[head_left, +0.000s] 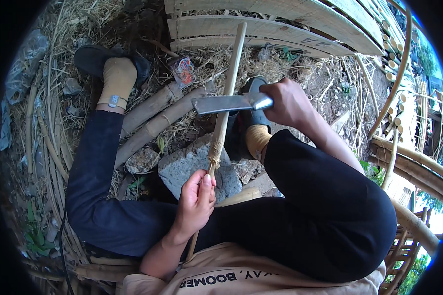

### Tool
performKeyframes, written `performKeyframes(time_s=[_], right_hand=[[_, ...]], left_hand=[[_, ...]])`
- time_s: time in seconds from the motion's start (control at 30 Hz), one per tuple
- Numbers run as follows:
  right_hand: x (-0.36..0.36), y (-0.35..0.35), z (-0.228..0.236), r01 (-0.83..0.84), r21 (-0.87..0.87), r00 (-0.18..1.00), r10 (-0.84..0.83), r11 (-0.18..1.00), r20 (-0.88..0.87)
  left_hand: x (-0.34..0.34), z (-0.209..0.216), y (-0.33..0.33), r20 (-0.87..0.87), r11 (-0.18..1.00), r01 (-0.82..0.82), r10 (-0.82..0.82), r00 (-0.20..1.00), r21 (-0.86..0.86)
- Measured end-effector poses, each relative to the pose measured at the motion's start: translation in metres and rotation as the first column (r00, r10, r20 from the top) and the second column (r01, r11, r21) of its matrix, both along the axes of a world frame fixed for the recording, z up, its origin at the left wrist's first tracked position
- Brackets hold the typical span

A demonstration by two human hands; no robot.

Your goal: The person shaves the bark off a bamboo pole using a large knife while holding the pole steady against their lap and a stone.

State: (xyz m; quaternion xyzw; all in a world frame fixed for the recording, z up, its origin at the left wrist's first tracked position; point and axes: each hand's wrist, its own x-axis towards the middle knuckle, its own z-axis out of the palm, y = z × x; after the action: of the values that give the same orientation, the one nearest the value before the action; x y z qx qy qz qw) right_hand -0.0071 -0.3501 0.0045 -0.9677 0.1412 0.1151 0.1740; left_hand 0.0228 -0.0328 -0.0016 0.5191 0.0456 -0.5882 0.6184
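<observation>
My left hand [196, 201] is closed round the lower part of a thin bamboo stick [226, 103], just below a rough, knobbly node. The stick slants up and away from me, and its tail runs down past my wrist toward my shirt. In my right hand [289, 102] is a machete [222, 103] with a broad, short metal blade, gripped at the handle. Its blade lies across the stick about midway, pointing left; whether it touches the wood I cannot tell. My fingers cover the machete's handle.
Under the stick sits a large grey stone [182, 167]. Two bamboo poles [155, 123] lie left of it, near a red wrapper [183, 71]. A slatted wooden crate [261, 27] stands ahead. Bamboo poles [401, 108] are stacked at right. Straw covers the ground round my legs.
</observation>
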Motion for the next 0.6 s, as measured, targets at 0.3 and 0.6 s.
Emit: performKeyframes(time_s=[0.3,0.6], right_hand=[[0.005,0.007,-0.005,0.053,-0.033,0.997,-0.054,0.998,-0.055],[0.013,-0.040,-0.007,0.191,-0.223,0.981,-0.179,0.956,0.071]], left_hand=[[0.000,0.010,-0.005,0.678,0.973,0.044,-0.191,0.710,0.228],[0.000,0.009,0.001,0.680,0.971,0.035,-0.192,0.708,0.238]])
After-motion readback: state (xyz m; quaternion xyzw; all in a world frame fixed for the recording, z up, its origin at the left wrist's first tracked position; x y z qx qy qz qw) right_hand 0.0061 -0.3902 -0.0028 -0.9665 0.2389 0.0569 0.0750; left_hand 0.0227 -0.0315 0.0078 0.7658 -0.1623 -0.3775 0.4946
